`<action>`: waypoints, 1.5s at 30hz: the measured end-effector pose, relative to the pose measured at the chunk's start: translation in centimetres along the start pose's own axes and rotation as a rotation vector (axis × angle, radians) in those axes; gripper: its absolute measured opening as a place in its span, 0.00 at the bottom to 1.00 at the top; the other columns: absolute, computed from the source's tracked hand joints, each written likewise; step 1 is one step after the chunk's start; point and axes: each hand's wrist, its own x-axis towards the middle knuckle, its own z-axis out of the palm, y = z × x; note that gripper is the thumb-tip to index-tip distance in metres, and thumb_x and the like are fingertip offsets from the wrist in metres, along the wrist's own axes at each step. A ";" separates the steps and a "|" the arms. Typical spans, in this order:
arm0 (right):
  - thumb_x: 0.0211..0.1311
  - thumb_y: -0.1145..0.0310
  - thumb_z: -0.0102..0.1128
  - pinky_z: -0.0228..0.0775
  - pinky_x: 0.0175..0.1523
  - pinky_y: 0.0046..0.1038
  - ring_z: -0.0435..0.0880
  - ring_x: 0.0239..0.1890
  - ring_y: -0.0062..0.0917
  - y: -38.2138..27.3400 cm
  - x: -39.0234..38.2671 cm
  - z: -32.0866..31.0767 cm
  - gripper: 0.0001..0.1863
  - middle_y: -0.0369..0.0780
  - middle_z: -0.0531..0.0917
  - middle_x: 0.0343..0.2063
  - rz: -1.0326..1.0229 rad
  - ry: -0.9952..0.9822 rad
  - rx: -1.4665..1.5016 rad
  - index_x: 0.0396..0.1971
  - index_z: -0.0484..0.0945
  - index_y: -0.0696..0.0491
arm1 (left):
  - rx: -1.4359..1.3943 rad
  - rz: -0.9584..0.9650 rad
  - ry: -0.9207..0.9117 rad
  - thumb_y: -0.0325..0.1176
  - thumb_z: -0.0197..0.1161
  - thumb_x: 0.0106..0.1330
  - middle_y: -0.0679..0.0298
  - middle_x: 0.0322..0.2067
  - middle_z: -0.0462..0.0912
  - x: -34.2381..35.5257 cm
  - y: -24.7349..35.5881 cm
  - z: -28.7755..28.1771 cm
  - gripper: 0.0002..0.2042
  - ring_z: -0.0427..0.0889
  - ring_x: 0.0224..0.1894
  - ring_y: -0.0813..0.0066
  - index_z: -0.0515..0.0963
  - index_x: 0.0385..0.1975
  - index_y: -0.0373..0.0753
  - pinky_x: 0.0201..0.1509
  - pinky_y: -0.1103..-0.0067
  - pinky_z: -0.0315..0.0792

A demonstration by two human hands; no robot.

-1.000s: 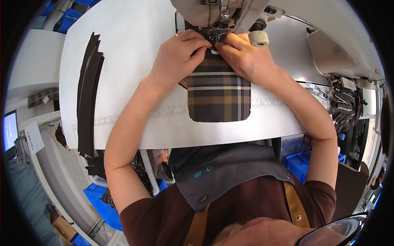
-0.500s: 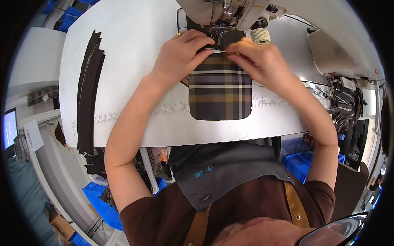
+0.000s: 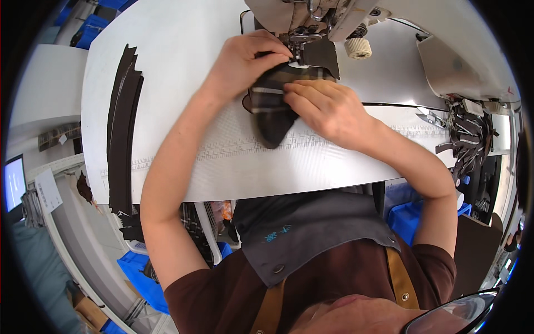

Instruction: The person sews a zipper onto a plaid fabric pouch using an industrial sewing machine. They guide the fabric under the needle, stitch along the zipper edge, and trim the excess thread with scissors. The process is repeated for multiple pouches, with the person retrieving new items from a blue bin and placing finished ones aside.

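Left hand (image 3: 247,58) pinches the plaid fabric piece (image 3: 271,114) at the sewing machine (image 3: 311,16), twelve o'clock. Right hand (image 3: 328,108) presses flat on it. A white paper tag (image 3: 47,189) hangs at nine o'clock; blue bins (image 3: 139,273) sit at seven.

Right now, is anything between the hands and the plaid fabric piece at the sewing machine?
Nothing visible. The left hand pinches the plaid fabric piece at its top edge by the presser foot, and the right hand lies flat on it.

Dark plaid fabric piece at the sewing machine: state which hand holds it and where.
Both hands hold the dark plaid fabric piece: the left hand pinches its top edge near the presser foot; the right hand presses flat on its right side.
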 end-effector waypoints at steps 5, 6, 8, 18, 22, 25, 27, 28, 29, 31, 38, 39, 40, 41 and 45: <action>0.51 0.74 0.62 0.72 0.27 0.31 0.82 0.26 0.32 -0.2 1.9 -0.2 0.07 0.42 0.82 0.26 0.230 0.204 0.343 0.32 0.78 0.57 | -0.072 -0.001 -0.016 0.26 0.63 0.57 0.63 0.31 0.82 0.1 -0.5 -0.9 0.05 0.80 0.34 0.76 0.83 0.32 0.34 0.41 0.82 0.73; 0.53 0.74 0.62 0.75 0.31 0.32 0.83 0.30 0.34 0.1 1.4 -0.9 0.06 0.42 0.83 0.29 0.257 0.162 0.404 0.32 0.78 0.57 | -0.033 0.020 0.034 0.27 0.63 0.57 0.63 0.31 0.82 -0.3 -0.4 -0.6 0.05 0.80 0.34 0.75 0.83 0.32 0.34 0.41 0.81 0.73; 0.53 0.74 0.62 0.76 0.34 0.31 0.83 0.33 0.35 0.6 0.0 -1.4 0.06 0.43 0.83 0.32 0.170 0.149 0.377 0.32 0.78 0.58 | 0.040 0.065 0.132 0.28 0.63 0.57 0.62 0.30 0.82 -0.7 -0.2 0.7 0.05 0.80 0.33 0.73 0.82 0.31 0.34 0.40 0.81 0.73; 0.48 0.75 0.61 0.79 0.40 0.29 0.84 0.39 0.32 0.7 -1.3 -0.8 0.06 0.44 0.84 0.35 0.014 0.071 0.186 0.28 0.77 0.59 | 0.172 -0.008 0.197 0.31 0.62 0.58 0.61 0.30 0.82 -0.9 0.8 1.4 0.06 0.81 0.31 0.67 0.83 0.30 0.36 0.37 0.77 0.73; 0.48 0.74 0.62 0.79 0.40 0.29 0.84 0.38 0.31 0.6 -1.4 -0.8 0.07 0.44 0.84 0.35 0.030 0.059 0.188 0.28 0.77 0.59 | 0.179 -0.023 0.181 0.31 0.62 0.58 0.62 0.30 0.82 -0.9 0.9 1.4 0.07 0.81 0.31 0.66 0.83 0.29 0.36 0.38 0.77 0.73; 0.49 0.78 0.60 0.77 0.47 0.32 0.82 0.45 0.36 0.7 -1.7 -1.0 0.11 0.45 0.82 0.43 0.045 -0.020 0.230 0.35 0.76 0.62 | 0.181 -0.018 0.183 0.31 0.62 0.58 0.62 0.30 0.82 -0.9 0.9 1.4 0.06 0.81 0.31 0.66 0.83 0.29 0.36 0.38 0.77 0.73; 0.49 0.75 0.62 0.78 0.42 0.30 0.84 0.40 0.33 0.7 -1.5 -0.9 0.08 0.44 0.84 0.37 0.037 0.046 0.205 0.30 0.77 0.60 | 0.175 -0.020 0.189 0.31 0.62 0.58 0.62 0.30 0.82 -0.9 0.8 1.5 0.06 0.81 0.31 0.66 0.83 0.29 0.36 0.38 0.77 0.73; 0.49 0.74 0.63 0.79 0.40 0.29 0.85 0.38 0.31 0.7 -1.4 -0.8 0.07 0.44 0.84 0.34 0.031 0.080 0.193 0.27 0.77 0.59 | 0.177 -0.018 0.190 0.31 0.62 0.58 0.62 0.30 0.82 -0.9 0.8 1.5 0.06 0.81 0.31 0.66 0.83 0.29 0.37 0.37 0.77 0.73; 0.48 0.73 0.63 0.79 0.40 0.29 0.85 0.38 0.31 0.7 -1.3 -0.8 0.07 0.44 0.84 0.34 0.035 0.078 0.196 0.27 0.77 0.59 | 0.180 -0.015 0.191 0.31 0.62 0.58 0.62 0.30 0.82 -0.9 0.8 1.5 0.06 0.81 0.31 0.66 0.83 0.29 0.37 0.37 0.77 0.73; 0.48 0.73 0.63 0.79 0.40 0.29 0.85 0.37 0.31 0.7 -1.4 -0.8 0.07 0.44 0.84 0.34 0.042 0.074 0.202 0.27 0.77 0.59 | 0.194 -0.003 0.195 0.31 0.62 0.58 0.62 0.30 0.82 -0.9 0.8 1.6 0.06 0.81 0.31 0.66 0.83 0.29 0.37 0.37 0.77 0.73; 0.49 0.73 0.63 0.78 0.38 0.29 0.84 0.36 0.32 0.9 -1.5 -1.2 0.07 0.41 0.84 0.32 0.052 0.062 0.254 0.29 0.78 0.59 | 0.381 0.186 0.240 0.31 0.62 0.57 0.67 0.31 0.81 -1.5 0.0 2.1 0.05 0.80 0.33 0.68 0.83 0.29 0.40 0.37 0.77 0.74; 0.50 0.74 0.62 0.77 0.38 0.30 0.84 0.36 0.32 1.0 -1.8 -1.6 0.08 0.41 0.84 0.33 0.070 0.035 0.308 0.31 0.78 0.59 | 0.444 0.240 0.256 0.31 0.62 0.56 0.68 0.31 0.81 -1.7 -0.2 2.2 0.05 0.80 0.34 0.69 0.83 0.29 0.40 0.37 0.77 0.75; 0.50 0.74 0.62 0.77 0.38 0.30 0.83 0.37 0.32 1.1 -2.0 -1.8 0.09 0.40 0.83 0.35 0.090 0.011 0.361 0.33 0.78 0.58 | 0.486 0.278 0.248 0.29 0.61 0.56 0.69 0.31 0.81 -1.8 -0.3 2.2 0.05 0.80 0.34 0.70 0.82 0.30 0.41 0.37 0.77 0.75; 0.51 0.74 0.61 0.76 0.39 0.30 0.82 0.38 0.32 1.4 -1.7 -1.8 0.10 0.40 0.83 0.37 0.120 0.057 0.282 0.35 0.78 0.58 | 0.527 0.316 0.240 0.28 0.61 0.55 0.70 0.31 0.81 -1.8 -0.3 2.3 0.06 0.80 0.35 0.70 0.82 0.30 0.42 0.37 0.77 0.75; 0.48 0.76 0.58 0.71 0.46 0.29 0.77 0.41 0.30 3.8 -0.4 -1.1 0.19 0.36 0.79 0.48 0.163 0.012 0.043 0.45 0.78 0.53 | 0.608 0.388 0.201 0.23 0.60 0.52 0.71 0.33 0.81 -1.8 -0.2 1.7 0.10 0.80 0.36 0.71 0.82 0.33 0.44 0.39 0.78 0.77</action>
